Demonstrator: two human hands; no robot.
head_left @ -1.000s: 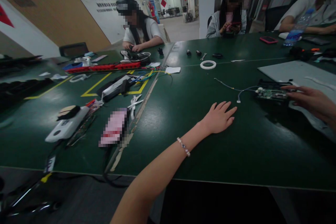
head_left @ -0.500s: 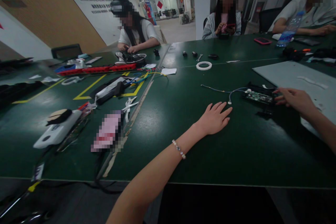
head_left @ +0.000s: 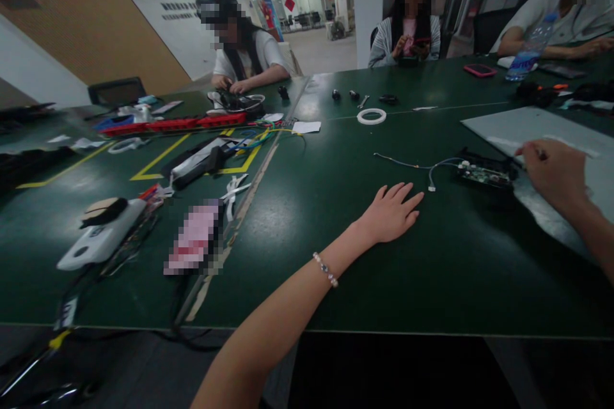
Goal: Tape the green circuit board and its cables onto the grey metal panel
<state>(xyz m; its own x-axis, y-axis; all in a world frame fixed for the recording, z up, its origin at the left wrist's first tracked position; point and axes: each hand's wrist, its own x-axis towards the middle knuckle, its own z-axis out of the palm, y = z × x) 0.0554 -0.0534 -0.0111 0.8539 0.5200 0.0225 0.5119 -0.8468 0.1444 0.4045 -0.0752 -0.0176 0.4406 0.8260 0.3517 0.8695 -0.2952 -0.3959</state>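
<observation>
My left hand (head_left: 392, 212) lies flat on the green table (head_left: 364, 281), palm down, fingers spread, holding nothing. Just beyond its fingertips is the white plug of a thin cable (head_left: 415, 167) that runs to a circuit board (head_left: 488, 174) in a black housing. To the right of that board, my right hand (head_left: 554, 172) is raised over the edge of a grey sheet (head_left: 595, 185). Its fingers are curled together in a pinch; what they hold, if anything, is too small to name.
A white tape ring (head_left: 371, 116) and small black parts lie farther back. At left are a white device (head_left: 103, 233), a pink phone-like object (head_left: 196, 236) and a red strip (head_left: 177, 124). Several people sit across the table; a bottle (head_left: 530, 51) stands at the right.
My right hand has moved off the circuit board, up and right, and its fingers have closed. The board and its cable have shifted slightly right. My left hand has stayed put.
</observation>
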